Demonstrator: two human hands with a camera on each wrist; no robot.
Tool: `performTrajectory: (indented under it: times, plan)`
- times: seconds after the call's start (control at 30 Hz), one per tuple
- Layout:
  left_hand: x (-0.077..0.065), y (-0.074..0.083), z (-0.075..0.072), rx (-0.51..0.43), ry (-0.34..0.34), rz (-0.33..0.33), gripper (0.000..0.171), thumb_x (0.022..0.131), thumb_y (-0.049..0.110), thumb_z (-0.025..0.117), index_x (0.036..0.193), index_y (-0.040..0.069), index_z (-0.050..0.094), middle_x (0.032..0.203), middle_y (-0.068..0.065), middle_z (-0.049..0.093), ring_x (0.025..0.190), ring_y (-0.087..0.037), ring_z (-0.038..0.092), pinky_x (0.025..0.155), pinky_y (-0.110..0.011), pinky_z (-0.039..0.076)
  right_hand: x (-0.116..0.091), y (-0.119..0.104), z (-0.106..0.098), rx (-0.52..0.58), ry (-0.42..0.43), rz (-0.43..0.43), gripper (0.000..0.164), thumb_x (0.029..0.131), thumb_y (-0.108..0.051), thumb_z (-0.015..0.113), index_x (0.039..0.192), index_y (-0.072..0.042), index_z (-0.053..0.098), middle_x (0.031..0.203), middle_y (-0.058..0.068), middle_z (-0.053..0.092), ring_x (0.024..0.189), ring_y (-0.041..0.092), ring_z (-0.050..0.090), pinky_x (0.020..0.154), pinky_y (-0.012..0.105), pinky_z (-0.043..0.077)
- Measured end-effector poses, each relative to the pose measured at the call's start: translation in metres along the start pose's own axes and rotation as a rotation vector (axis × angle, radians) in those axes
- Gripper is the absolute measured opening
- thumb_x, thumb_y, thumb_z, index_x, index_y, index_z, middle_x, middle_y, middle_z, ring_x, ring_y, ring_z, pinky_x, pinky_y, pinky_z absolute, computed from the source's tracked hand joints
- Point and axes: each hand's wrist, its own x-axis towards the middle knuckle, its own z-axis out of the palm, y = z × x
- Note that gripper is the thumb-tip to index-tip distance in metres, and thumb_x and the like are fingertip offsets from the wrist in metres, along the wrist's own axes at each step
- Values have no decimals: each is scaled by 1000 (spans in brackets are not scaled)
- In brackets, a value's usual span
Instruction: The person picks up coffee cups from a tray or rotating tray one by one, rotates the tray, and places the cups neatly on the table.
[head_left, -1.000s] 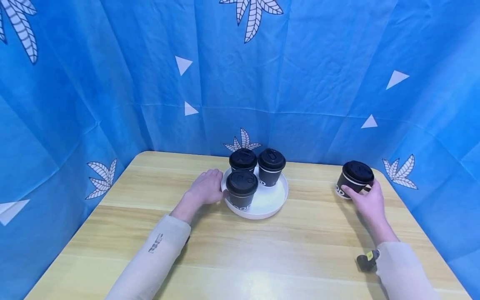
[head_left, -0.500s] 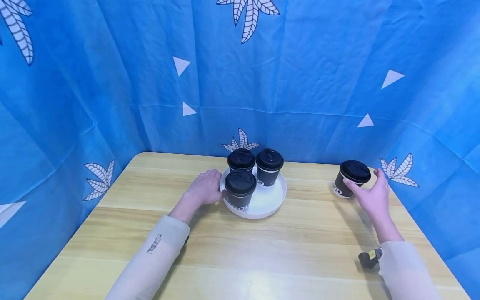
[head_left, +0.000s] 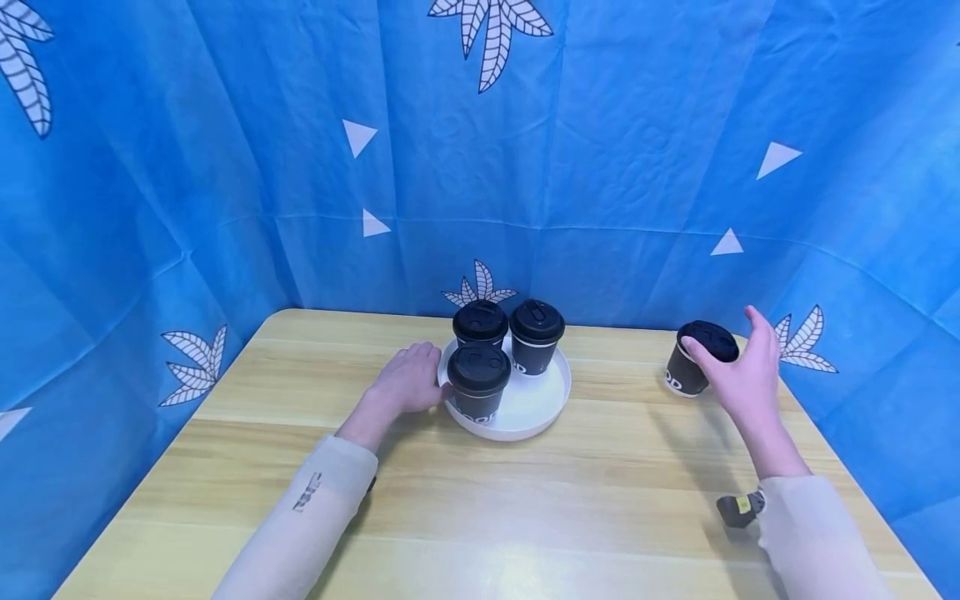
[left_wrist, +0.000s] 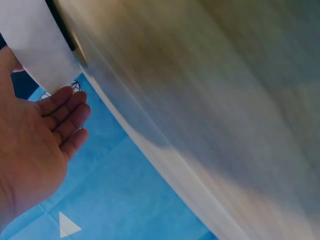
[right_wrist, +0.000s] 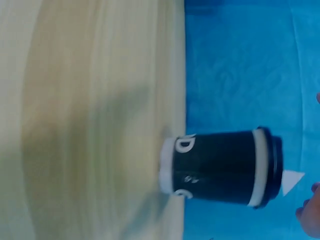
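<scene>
At the left side of a round white tray point(head_left: 538, 410), my left hand point(head_left: 407, 379) holds the rim. In the left wrist view, the thumb and bent fingers point(left_wrist: 70, 112) lie on either side of the tray's pale wall point(left_wrist: 42, 45). Three dark paper coffee cups with black lids stand on the tray; the front cup point(head_left: 478, 383) is nearest this hand. Another lidded cup point(head_left: 686, 371) stands upright on the table at the far right. My right hand point(head_left: 742, 375) is at its lid, thumb and fingers spread wide. The right wrist view shows this cup point(right_wrist: 215, 167) with the fingertips apart from it.
The light wooden table point(head_left: 585, 517) carries the tray and cups. A blue curtain point(head_left: 622, 158) with white leaves and triangles hangs behind and at both sides. A small black camera point(head_left: 740, 508) sits at the right sleeve.
My right hand has let go of the right-hand cup, spreading its fingers and rising toward the lid. The left hand stays at the tray. The head view has shifted slightly.
</scene>
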Motion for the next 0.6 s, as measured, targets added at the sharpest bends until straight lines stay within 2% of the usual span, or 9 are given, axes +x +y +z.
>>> performTrajectory:
  times: [0.2,0.4,0.47,0.53,0.6]
  plan:
    - [0,0,1,-3,5,-4,58,88,45,73,124,2,59,118,-10,59,107,-28,53,95,-44,48,0,-18,3,15,11,-86,85,97,-37,70,164,-8,25,168,17,24,154,38,21,122,65,21]
    - [0,1,0,8,10,2,56,87,44,72,122,2,59,115,-10,59,105,-28,53,95,-44,48,-1,-33,11,64,19,-162,65,101,-26,64,156,-3,38,154,22,40,136,43,44,114,61,38]
    - [0,1,0,11,7,1,57,88,44,72,123,1,59,115,-10,59,105,-28,53,95,-44,48,-2,-38,14,77,13,-177,62,101,-23,63,154,-2,40,150,21,43,130,41,50,111,46,45]
    - [0,2,0,14,4,0,58,88,45,72,125,1,58,116,-10,59,106,-28,53,97,-44,48,-3,-42,18,87,3,-194,59,101,-20,62,153,-1,41,146,21,46,126,40,52,106,32,47]
    - [0,2,-1,14,2,0,59,88,45,72,125,1,58,116,-10,58,106,-28,53,98,-45,48,-4,-46,21,88,-16,-206,58,102,-19,61,153,-1,41,145,21,47,124,39,54,103,31,48]
